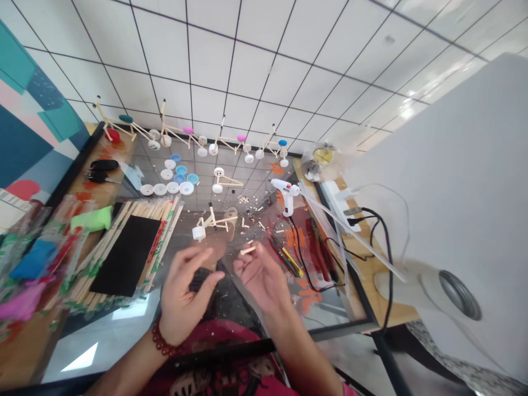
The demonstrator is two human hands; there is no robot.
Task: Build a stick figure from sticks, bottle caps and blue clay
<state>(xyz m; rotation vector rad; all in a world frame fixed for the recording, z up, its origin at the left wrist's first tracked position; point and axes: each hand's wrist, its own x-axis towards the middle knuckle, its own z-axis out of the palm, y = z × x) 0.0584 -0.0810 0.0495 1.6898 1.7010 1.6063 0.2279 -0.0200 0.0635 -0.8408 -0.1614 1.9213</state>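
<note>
My right hand (264, 278) pinches a short piece of wooden stick (248, 251) between thumb and fingers, above the glass tabletop. To its left, my left hand (187, 289) holds nothing; its thumb and fingers are apart. Just beyond my hands stands a small stick frame (218, 222) with a white cap and a dark-tipped upright. Farther back lies another stick frame (229, 182) with two white caps as wheels. A white hot glue gun (287, 193) stands to the right of these frames.
Finished little stick tricycles (231, 142) line the back edge. White and blue bottle caps (180, 179) lie at back left. Bundled chopsticks (165, 242) under a black sheet (127, 256) lie left. Pliers (317, 250), a yellow cutter (292, 261) and a power strip (336, 201) are right.
</note>
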